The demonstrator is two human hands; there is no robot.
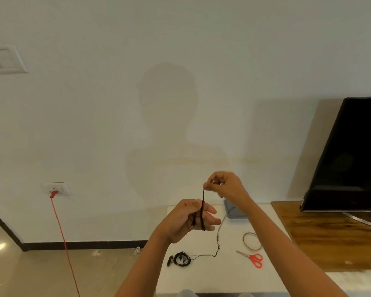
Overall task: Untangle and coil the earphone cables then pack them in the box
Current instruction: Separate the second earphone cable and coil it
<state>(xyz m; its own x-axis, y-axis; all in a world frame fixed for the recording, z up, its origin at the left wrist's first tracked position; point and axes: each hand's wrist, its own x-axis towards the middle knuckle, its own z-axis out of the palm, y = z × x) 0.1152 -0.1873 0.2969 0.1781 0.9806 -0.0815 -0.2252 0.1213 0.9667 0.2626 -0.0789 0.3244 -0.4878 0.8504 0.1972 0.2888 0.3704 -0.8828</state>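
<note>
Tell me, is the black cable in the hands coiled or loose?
Partly coiled. Several turns of the black cable lie round the fingers of the left hand; one end runs up to the pinching right hand.

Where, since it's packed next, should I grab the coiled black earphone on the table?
Pinch the coiled black earphone across its bundled loop from above: it lies flat on the white table, and pulling its thin trailing tail would likely unwind it.

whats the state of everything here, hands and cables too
left hand, fingers straight, black cable wound round them
right hand, pinches the black cable's end above
black earphones, coiled on the table
grey cable, coiled loop on the table
scissors, closed
red plug, in the wall socket
tv, screen dark
</note>
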